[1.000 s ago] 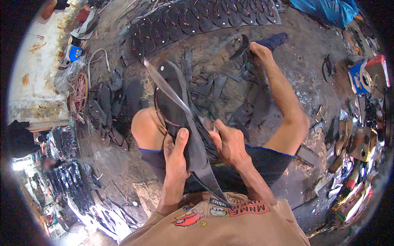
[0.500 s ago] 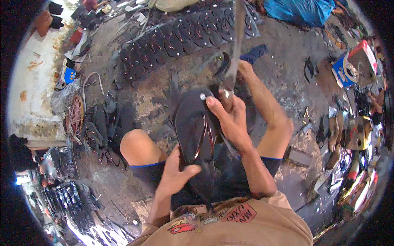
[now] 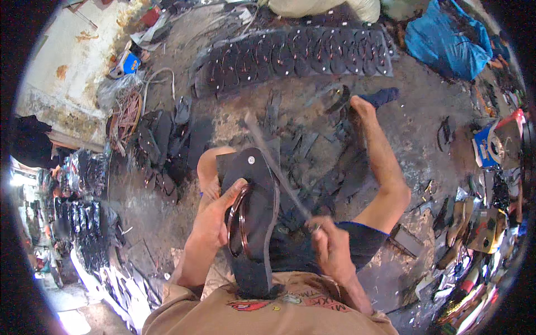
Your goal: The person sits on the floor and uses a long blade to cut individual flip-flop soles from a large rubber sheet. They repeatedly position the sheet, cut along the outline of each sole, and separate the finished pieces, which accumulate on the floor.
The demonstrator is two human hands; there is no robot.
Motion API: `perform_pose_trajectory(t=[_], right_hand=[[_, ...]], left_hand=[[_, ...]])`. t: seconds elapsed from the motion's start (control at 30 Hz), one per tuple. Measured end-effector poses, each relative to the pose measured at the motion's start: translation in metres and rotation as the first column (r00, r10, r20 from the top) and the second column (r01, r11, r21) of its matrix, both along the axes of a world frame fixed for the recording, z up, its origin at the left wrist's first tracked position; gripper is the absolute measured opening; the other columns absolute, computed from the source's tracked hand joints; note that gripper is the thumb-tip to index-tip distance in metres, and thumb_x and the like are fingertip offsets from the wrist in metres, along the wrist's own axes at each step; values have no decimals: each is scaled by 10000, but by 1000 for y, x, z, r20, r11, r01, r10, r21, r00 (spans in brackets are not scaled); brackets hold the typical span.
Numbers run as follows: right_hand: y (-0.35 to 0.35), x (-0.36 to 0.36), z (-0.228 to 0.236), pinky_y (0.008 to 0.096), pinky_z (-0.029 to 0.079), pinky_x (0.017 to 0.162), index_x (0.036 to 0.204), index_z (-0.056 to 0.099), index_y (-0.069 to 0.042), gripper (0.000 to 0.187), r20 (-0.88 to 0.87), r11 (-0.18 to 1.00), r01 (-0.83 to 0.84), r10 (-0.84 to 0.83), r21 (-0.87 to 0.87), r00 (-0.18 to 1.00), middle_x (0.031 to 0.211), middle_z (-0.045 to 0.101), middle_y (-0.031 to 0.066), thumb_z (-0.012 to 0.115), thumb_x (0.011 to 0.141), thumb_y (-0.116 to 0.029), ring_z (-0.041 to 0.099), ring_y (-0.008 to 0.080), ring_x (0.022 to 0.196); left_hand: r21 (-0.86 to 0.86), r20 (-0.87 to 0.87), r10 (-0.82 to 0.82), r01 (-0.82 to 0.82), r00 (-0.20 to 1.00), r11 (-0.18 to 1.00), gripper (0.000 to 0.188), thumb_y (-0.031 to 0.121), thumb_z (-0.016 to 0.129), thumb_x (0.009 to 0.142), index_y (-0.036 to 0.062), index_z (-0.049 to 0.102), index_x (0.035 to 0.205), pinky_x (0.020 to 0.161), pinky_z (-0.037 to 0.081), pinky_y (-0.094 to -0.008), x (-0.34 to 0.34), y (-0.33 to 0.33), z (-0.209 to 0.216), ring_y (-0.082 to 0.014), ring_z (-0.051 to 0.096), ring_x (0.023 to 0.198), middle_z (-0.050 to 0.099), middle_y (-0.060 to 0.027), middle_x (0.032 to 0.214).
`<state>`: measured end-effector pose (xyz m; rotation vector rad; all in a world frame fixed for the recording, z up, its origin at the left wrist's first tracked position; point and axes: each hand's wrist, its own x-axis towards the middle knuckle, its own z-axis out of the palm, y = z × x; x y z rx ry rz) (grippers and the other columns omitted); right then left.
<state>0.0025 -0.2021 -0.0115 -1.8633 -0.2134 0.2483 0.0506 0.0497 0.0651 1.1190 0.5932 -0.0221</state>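
Note:
A black flip-flop (image 3: 258, 212) with shiny brown straps is held upright over my lap, toe end away from me. My left hand (image 3: 215, 220) grips its left edge, thumb lying on the top near the strap, fingers mostly hidden behind. Untrimmed black sheet shows past the sole around the toe, and a small round white sticker sits on the toe. My right hand (image 3: 332, 245) is closed round the handle of a long narrow blade, probably a knife (image 3: 279, 173), blurred by motion. The blade slants up and left, close to the flip-flop's right edge; whether it touches cannot be told.
Rows of black flip-flops (image 3: 296, 53) lie on a sheet across the floor ahead. Black offcuts (image 3: 304, 145) are scattered before me. Blue plastic sheeting (image 3: 446, 42) lies far right, a blue-and-white box (image 3: 487, 146) at right. Loose sandals (image 3: 156, 134) are piled at left.
My right hand has left the flip-flop's toe and moved down and right with the blade, which now slants left. My left hand has shifted up along the flip-flop, which has moved left and nearer me.

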Motion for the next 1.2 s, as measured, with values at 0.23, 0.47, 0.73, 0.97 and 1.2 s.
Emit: perform_pose_trajectory(t=[0.23, 0.47, 0.73, 0.97, 1.2], right_hand=[[-29, -78, -17, 541, 490, 673, 1132, 607, -33, 326, -271, 974, -175, 132, -141, 954, 784, 631, 254, 554, 1053, -345, 644, 497, 745], [2, 54, -10, 581, 490, 704, 1109, 612, -51, 304, -220, 952, -245, 203, -184, 954, 814, 668, 274, 554, 1068, -347, 666, 515, 846], [34, 187, 13, 440, 474, 618, 991, 638, -4, 464, -45, 841, -542, 541, -9, 840, 667, 574, 137, 463, 1119, -414, 595, 298, 608], [35, 202, 30, 277, 437, 491, 896, 719, -11, 489, -205, 926, -282, 336, 252, 919, 702, 625, -5, 702, 989, -491, 547, 81, 559], [25, 183, 46, 251, 443, 542, 1035, 744, 19, 313, 73, 872, 312, -364, 377, 929, 739, 653, -28, 759, 988, -290, 578, 48, 639]], left_hand=[[8, -96, -79, 80, 992, 997, 474, 106, 655, 1040, 35, 489, 1479, 932, 562, -346, -13, 14, -12, -171, 662, 1109, 659, -69, 1285], [62, -138, -211, 221, 968, 973, 445, 116, 714, 1008, 16, 528, 1399, 934, 591, -352, 4, 12, -7, -166, 695, 1061, 696, -82, 1228], [136, -225, -346, 381, 911, 914, 650, 39, 620, 1024, 52, 314, 1597, 992, 566, -374, 10, 18, -10, -207, 641, 1195, 591, -101, 1386], [423, -29, -569, 526, 822, 737, 517, 229, 678, 1029, -5, 509, 1459, 1014, 529, -382, 34, 19, -31, -227, 657, 1153, 651, -133, 1342], [-68, 622, 70, -35, 780, 997, 460, 226, 681, 999, 18, 592, 1399, 1102, 501, -417, 64, -110, -52, -270, 637, 1279, 672, -149, 1326]])
